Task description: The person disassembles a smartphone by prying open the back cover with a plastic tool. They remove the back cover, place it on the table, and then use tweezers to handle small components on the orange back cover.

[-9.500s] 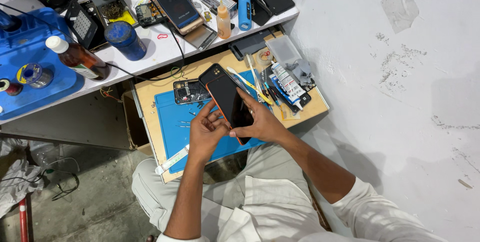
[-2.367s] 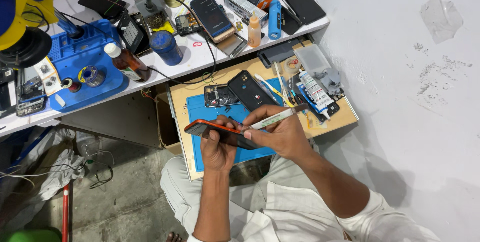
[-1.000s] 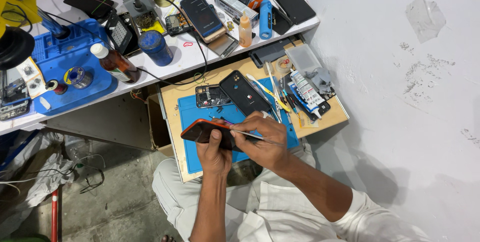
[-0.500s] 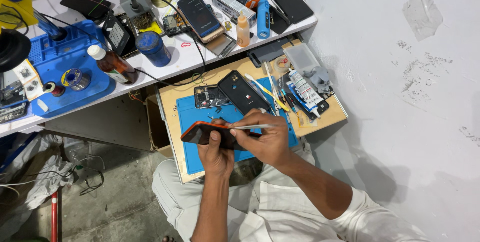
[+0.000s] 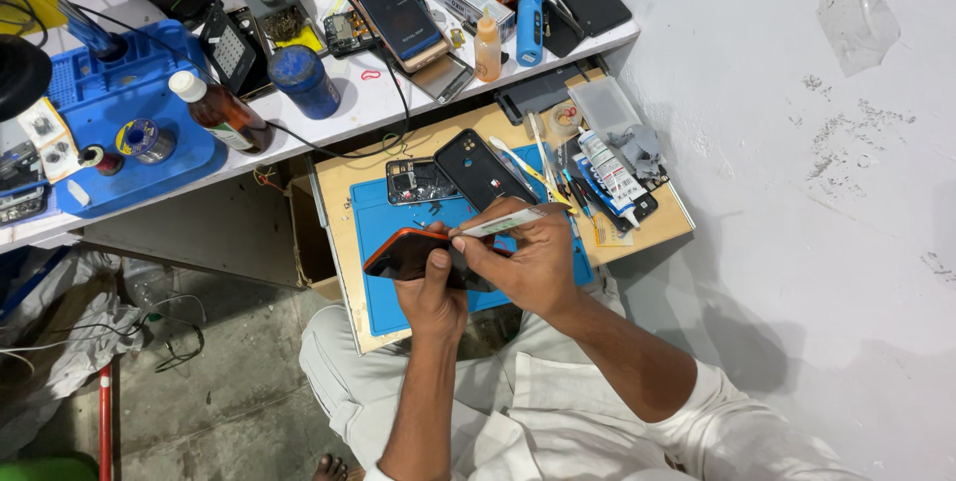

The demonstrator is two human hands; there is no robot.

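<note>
Two hands: both at work over the near edge of the small wooden table (image 5: 657, 227), above the blue mat (image 5: 370, 242).
Left hand (image 5: 430, 292): fingers closed around an orange-edged phone (image 5: 403, 254), gripped from below and held nearly flat.
Right hand (image 5: 523, 260): closed on a thin white card-like tool (image 5: 498, 225), its tip touching the phone's upper edge.
Mat, far edge: a bare phone frame (image 5: 418, 180) beside a black back cover (image 5: 480, 169).
Table, right side: a white glue tube (image 5: 607, 166) among small tools.
White shelf (image 5: 398, 103) beyond: brown bottle (image 5: 221, 114), blue can (image 5: 303, 80), blue tray (image 5: 139, 103).
</note>
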